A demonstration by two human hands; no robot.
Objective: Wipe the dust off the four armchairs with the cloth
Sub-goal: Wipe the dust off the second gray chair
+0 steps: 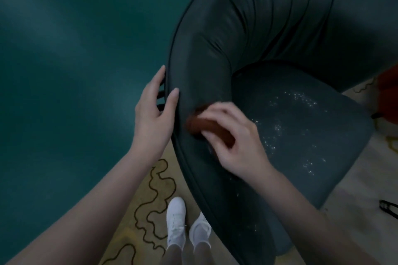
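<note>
One armchair (269, 17) in view, dark leather; the other three aren't seen. R hand (234, 137) has its fingers curled round the bunched rust-brown cloth (206, 128), pressing it on the inner side of the chair's arm, just beside the seat (336, 140). L hand (153, 112) steadies the rim: fingers nearly straight along the outer edge, thumb over the top.

To do it well, I'd judge: firm pressure, long overlapping strokes down the arm & into the folds, then onto the seat, where pale specks (301, 99) lie scattered.

Around: patterned carpet (150, 189), white shoes (176, 221) close to the chair's base, teal surface (75, 49) at left, red-orange thing (387, 97) & black item (387, 208) at right edge, can't tell what. Nothing blocks the strokes, though L hand sits near the cloth's path.
</note>
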